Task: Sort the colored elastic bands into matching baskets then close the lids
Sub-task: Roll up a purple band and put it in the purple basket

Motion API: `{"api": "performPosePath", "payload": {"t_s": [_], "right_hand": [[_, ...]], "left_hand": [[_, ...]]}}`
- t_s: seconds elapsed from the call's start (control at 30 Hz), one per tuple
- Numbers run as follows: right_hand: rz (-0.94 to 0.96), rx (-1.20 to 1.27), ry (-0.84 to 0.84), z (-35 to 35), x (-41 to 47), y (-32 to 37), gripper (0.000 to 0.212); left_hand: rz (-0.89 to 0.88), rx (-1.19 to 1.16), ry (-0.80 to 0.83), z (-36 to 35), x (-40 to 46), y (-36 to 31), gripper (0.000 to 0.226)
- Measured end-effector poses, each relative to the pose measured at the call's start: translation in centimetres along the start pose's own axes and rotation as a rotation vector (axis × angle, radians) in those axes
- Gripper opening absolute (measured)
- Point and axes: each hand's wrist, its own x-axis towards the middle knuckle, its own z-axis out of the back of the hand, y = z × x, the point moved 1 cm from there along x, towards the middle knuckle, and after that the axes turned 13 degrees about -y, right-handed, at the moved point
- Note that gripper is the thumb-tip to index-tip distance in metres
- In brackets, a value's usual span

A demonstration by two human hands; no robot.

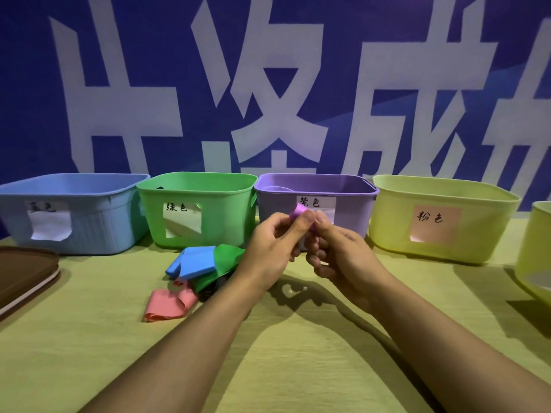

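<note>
Both hands meet in front of the purple basket (316, 186). My left hand (272, 247) and my right hand (337, 251) together pinch a folded purple elastic band (298, 212), held above the table; most of it is hidden by my fingers. On the table to the left lie a blue band (193, 262), a green band (223, 263) and a pink band (170, 304) in a loose heap. Something dark lies under the green band. A blue basket (89, 204), a green basket (208, 210) and a yellow basket (441, 219) with a pink label stand in the row.
A brown lid (24, 272) lies at the left table edge. Another yellow basket (536, 251) is cut off at the right edge. A blue wall with large white characters stands right behind the baskets. The yellow-green tablecloth (298, 368) spreads out in front.
</note>
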Motion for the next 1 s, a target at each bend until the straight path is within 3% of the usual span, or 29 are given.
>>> {"api": "performPosePath", "payload": {"t_s": [0.3, 0.5, 0.63, 0.8, 1.0], "right_hand": [[-0.126, 0.312, 0.038, -1.4, 0.1, -0.8, 0.035], [-0.107, 0.124, -0.004, -0.7, 0.4, -0.8, 0.046], [0.089, -0.184, -0.187, 0.6, 0.7, -0.4, 0.067], [0.343, -0.286, -0.449, 1.9, 1.0, -0.6, 0.056], [0.464, -0.528, -0.551, 3.0, 1.7, -1.0, 0.038]], "left_hand": [[0.202, -0.351, -0.160, -1.5, -0.3, 0.7, 0.051], [0.118, -0.255, -0.173, -1.0, 0.0, 0.6, 0.034], [0.059, -0.041, -0.168, -0.2, 0.5, 0.0, 0.036], [-0.024, 0.167, -0.171, -0.9, 3.7, -2.6, 0.005], [-0.168, 0.587, -0.013, -2.8, 9.1, -8.3, 0.030]]}}
